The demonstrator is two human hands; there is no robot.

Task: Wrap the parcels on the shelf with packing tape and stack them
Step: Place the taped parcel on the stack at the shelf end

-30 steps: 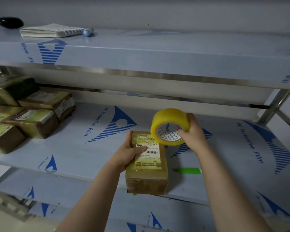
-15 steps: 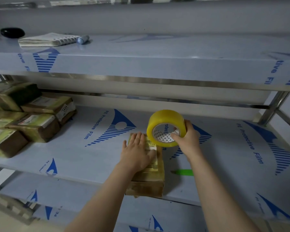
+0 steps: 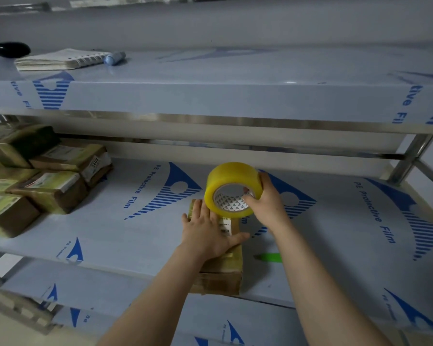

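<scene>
Pressing straight fingers on the brown parcel (image 3: pixel 223 270), the left hand (image 3: pixel 208 233) lay at seven o'clock from the yellow tape roll (image 3: pixel 223 181), gripped by the curled right hand (image 3: pixel 265 206).

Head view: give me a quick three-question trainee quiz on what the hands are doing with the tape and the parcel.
1. True or false: the left hand lies flat on the parcel.
2. Which hand grips the tape roll? A: the left hand. B: the right hand.
3. Fill in: the other parcels sit at the ____ end of the shelf.

Key: 1 true; 2 B; 3 left.
</scene>
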